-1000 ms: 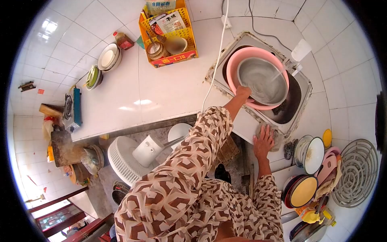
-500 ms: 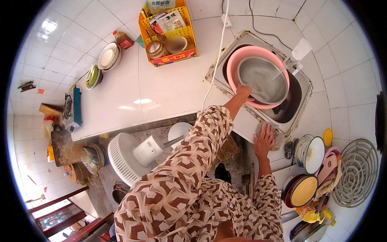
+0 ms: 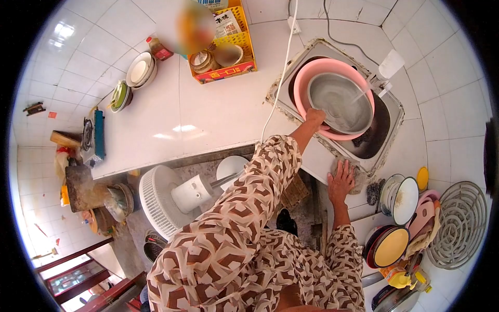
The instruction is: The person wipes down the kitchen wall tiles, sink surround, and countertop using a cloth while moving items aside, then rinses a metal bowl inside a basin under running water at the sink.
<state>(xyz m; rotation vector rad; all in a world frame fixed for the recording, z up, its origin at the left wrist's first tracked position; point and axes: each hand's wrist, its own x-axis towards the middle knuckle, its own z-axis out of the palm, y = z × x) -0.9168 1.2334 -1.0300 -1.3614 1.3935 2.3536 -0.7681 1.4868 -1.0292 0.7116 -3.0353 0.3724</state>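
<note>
My left hand (image 3: 315, 120) is closed on the near-left rim of a grey metal basin (image 3: 318, 106). That basin sits tilted inside a pink plastic basin (image 3: 301, 83) over the sink (image 3: 382, 151). Water streams from the white faucet (image 3: 383, 78) into the metal basin and ripples there. My right hand (image 3: 341, 181) lies with fingers spread on a grey-brown cloth (image 3: 356, 179) at the counter's front edge. Beside the cloth, a dark scouring pad (image 3: 374, 192) rests on the counter.
A yellow basket (image 3: 228, 73) with jars and packets stands against the wall. Stacked bowls (image 3: 140, 73) are at the counter's far left. A white fan (image 3: 163, 200) stands below the counter edge. Enamel pots (image 3: 392, 247) and a round rack (image 3: 457, 226) are at right. A white cord (image 3: 280, 78) crosses the counter.
Both hands and the basins stay practically in place. The view shifts very slightly, and a blurred patch now covers part of the yellow basket.
</note>
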